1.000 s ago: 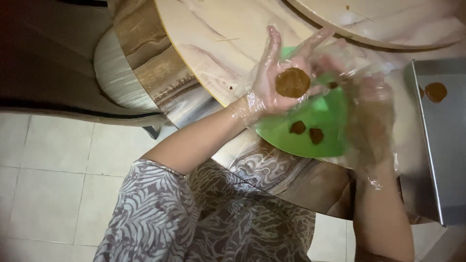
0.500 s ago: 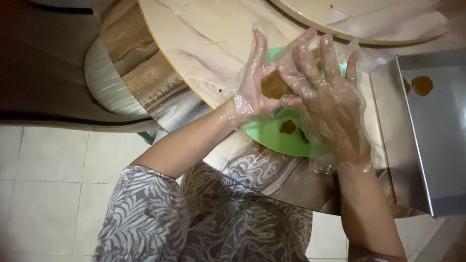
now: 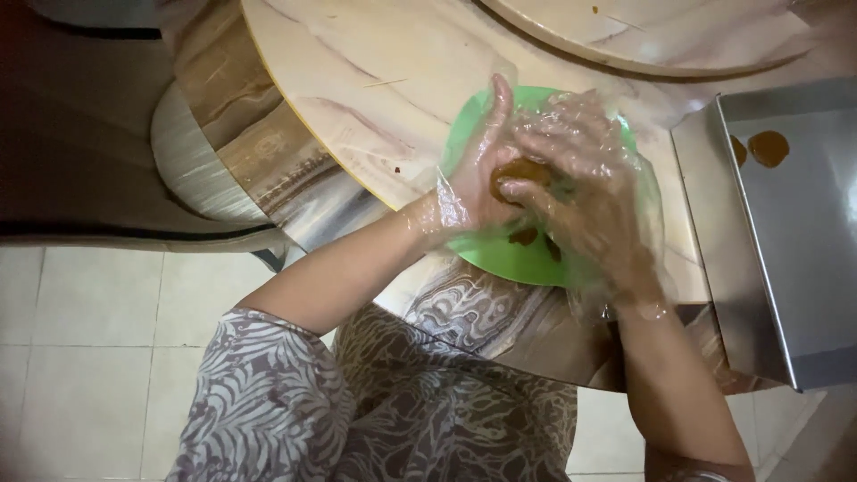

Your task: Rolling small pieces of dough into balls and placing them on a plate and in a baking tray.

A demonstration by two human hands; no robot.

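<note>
Left hand: the person's left hand (image 3: 473,178), sheathed in a thin clear plastic glove, lies palm up over the round green plastic plate (image 3: 500,254), fingers stretched toward twelve o'clock.
Right hand: the right hand (image 3: 585,201), gloved the same way, comes in from five o'clock and is laid across the left palm, fingers curled downward.
Grip: the two hands are pressed together on a flattened brown lump of dough (image 3: 522,170), held between left palm and right fingers (only its upper edge shows between them).
Dough: it sits above the middle of the green plate, at the near edge of the table.
Plate: two small brown dough scraps (image 3: 524,236) lie on it at six o'clock from the held lump, just under the hands.
Table: the round marble-patterned tabletop (image 3: 357,98) with a pale yellow rim carries the plate at its near edge; a round raised turntable of the same pattern (image 3: 643,36) sits at one o'clock from the hands.
Tray: a rectangular grey metal baking tray (image 3: 803,268) lies at three o'clock from the hands, just beside the plate; two flat brown dough discs (image 3: 768,147) rest near its far corner.
Clothing: a grey-and-white leaf-patterned sleeve (image 3: 259,402) covers the left upper arm at seven o'clock.
Floor: pale square floor tiles (image 3: 80,357) show below the table at eight o'clock.
</note>
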